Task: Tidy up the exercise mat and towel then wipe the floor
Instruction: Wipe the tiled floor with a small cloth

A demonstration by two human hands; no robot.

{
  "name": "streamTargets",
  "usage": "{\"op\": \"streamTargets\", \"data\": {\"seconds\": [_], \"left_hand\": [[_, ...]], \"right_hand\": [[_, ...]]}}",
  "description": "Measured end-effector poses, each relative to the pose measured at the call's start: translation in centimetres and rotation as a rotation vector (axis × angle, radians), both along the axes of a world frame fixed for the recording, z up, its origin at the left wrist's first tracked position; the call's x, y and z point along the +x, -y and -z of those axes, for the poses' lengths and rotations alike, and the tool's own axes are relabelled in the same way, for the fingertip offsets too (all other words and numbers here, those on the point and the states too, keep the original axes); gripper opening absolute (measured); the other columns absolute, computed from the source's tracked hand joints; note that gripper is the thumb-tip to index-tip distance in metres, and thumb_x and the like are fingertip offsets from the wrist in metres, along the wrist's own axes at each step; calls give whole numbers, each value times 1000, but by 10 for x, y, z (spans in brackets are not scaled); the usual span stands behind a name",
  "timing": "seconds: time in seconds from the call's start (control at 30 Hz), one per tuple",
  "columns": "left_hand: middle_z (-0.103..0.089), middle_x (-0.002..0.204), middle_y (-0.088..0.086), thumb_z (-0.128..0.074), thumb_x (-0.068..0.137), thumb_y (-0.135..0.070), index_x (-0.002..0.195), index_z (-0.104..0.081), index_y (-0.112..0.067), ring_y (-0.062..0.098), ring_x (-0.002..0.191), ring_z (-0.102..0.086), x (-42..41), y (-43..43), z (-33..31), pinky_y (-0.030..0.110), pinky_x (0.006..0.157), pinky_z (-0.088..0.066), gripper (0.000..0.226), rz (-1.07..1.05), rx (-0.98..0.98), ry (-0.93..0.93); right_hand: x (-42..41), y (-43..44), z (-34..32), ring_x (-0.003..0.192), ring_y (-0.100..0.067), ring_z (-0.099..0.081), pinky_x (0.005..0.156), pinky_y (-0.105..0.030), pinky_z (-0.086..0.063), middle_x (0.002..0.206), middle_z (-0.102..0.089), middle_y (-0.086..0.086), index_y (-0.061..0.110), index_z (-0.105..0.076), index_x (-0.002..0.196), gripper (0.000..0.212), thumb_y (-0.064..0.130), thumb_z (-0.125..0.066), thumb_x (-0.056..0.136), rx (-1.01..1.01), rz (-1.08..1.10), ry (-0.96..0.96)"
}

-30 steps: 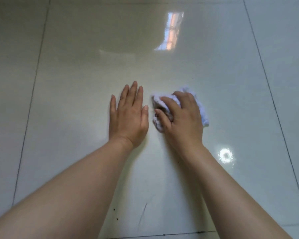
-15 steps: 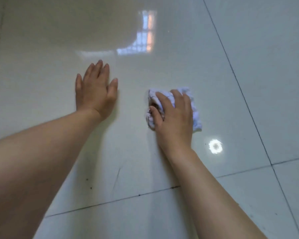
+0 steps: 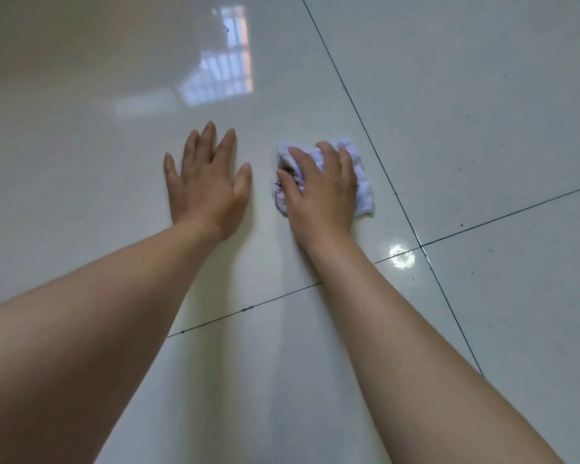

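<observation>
Glossy pale-grey ceramic tile floor fills the frame as a person, leaning forward on two bare forearms, works at the wiping stage of the job; no exercise mat is in view. Four tiles show, split by two thin dark grout lines that cross just off the little-finger side of the right wrist. One bare left hand lies flat on the tile, its fingers straight and slightly spread, holding nothing, apparently as a brace. One bare right hand sits beside the left thumb, apart from it, its fingers bent over one crumpled white cloth and gripping it against the floor. The thumb hooks the wad's near edge, and loose fabric pokes out beyond the fingertips and past the little finger. Whether this cloth is the task's towel cannot be told. Ahead of the left fingertips, one bright window reflection lies on the glaze; one small round glare spot shines by the right wrist. Several tiny dark specks dot the tiles beyond the right little finger, across the grout line. The next stroke likely calls for firm downward pressure and a sweep toward those specks, with the wad bunched under the fingers so it does not unroll on the grout.
</observation>
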State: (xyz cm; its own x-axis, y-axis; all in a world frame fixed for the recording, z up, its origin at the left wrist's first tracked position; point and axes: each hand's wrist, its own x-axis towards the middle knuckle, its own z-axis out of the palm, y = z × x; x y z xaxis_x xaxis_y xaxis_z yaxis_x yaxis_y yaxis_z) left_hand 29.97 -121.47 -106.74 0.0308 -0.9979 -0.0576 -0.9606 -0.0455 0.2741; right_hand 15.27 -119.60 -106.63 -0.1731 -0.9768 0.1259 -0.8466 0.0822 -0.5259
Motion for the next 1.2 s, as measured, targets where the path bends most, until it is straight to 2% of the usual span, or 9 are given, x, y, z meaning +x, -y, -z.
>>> {"op": "streamTargets", "data": {"seconds": [0.13,0.33,0.43,0.53,0.7,0.87,1.0,1.13,1.2], "left_hand": [[-5,158,-5,-28,95,-44,147,-17,-31,14,145,-1,-2,0,-2,46,115,2,55,3,0,3],[-8,158,-4,-29,95,-44,147,-19,-29,15,145,-3,-2,0,-2,47,115,0,55,9,-9,2],[-14,157,0,-32,95,-39,145,-26,-25,19,144,-8,-5,-3,-8,50,115,-2,52,35,-47,15],[-19,156,1,-33,96,-33,143,-33,-24,21,144,-12,-12,-16,-17,50,115,-2,47,151,-110,61],[-16,156,-5,-35,97,-40,144,-29,-30,15,144,-8,-75,-54,-21,50,115,2,48,262,-27,-181],[-5,158,-8,-26,93,-52,145,-16,-41,13,145,0,-100,-61,-3,50,115,3,53,324,1,26],[-8,157,-9,-30,94,-50,144,-20,-41,13,144,-2,-99,-60,-5,49,115,2,52,326,-6,4],[-7,157,-10,-30,93,-49,145,-19,-42,13,144,-2,-97,-59,-5,48,115,3,53,332,13,8],[-11,157,-10,-35,91,-47,144,-24,-40,12,144,-4,-96,-59,-9,46,115,4,54,340,27,-68]], "right_hand": [[-4,-59,2,127,-32,-40,100,-45,-36,129,-53,-7,25,-65,113,38,43,-48,83,-47,-148,64],[-1,-81,1,128,-27,-36,100,-37,-27,131,-53,-6,28,-65,112,34,43,-51,84,-61,-61,29],[-17,-79,-4,138,-27,-26,106,-36,-22,142,-41,-5,31,-61,119,33,39,-57,87,39,25,58],[-39,-111,-4,136,-28,-29,106,-44,-31,142,-38,-7,31,-59,119,33,38,-58,88,60,207,33],[-80,-166,7,124,-26,-40,99,-43,-41,132,-37,-7,31,-60,115,34,43,-45,86,-36,291,23],[-109,-106,6,126,-32,-37,104,-40,-29,136,-42,-15,26,-63,115,30,36,-56,87,-42,373,14],[-104,-85,2,134,-32,-29,108,-41,-23,138,-41,-11,27,-60,120,35,37,-51,88,1,245,28],[-90,-136,-1,132,-27,-35,105,-40,-32,134,-46,-3,33,-61,116,36,45,-46,86,-18,64,67],[-91,-142,-1,131,-26,-36,103,-41,-33,133,-46,-2,34,-62,115,36,47,-45,85,8,99,64]]}}
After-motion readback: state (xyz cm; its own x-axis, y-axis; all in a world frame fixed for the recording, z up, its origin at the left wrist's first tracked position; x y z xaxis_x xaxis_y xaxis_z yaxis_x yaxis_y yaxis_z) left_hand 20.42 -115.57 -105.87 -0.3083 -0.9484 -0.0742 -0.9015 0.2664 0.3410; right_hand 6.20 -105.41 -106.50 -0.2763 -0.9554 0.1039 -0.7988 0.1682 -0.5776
